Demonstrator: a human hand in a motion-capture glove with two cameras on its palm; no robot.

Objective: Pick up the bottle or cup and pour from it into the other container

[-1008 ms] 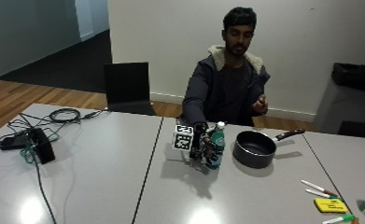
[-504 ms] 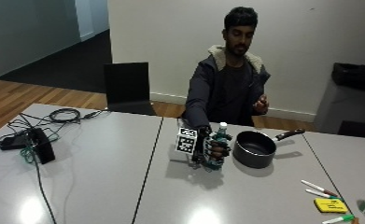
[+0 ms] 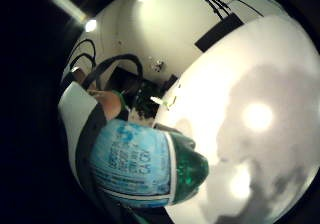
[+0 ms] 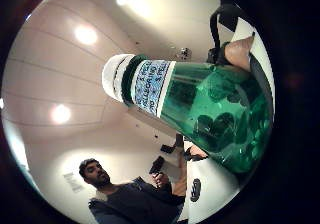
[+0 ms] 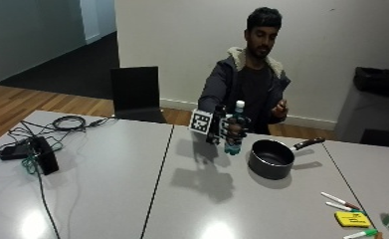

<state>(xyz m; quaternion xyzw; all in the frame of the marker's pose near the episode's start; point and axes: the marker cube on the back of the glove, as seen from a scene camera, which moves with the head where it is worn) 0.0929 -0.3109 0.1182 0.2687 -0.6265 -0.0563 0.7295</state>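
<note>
Now lifting the bottle toward the pot

A gloved right hand point(image 5: 228, 128) has its grip curled round a green bottle point(image 5: 234, 130), upright above the bench point(image 5: 114, 199), beside a black saucepan point(image 5: 271, 158). Likely next: carry it over and tilt; whether the white cap is off is unclear.

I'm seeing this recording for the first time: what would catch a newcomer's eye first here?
The gloved right hand stands out, gripping a green bottle with a white cap, held upright above the grey table. Just beside it sits a black saucepan, its handle pointing away towards the wall. Marker pens and a yellow pad lie near the table's far right edge.
</note>
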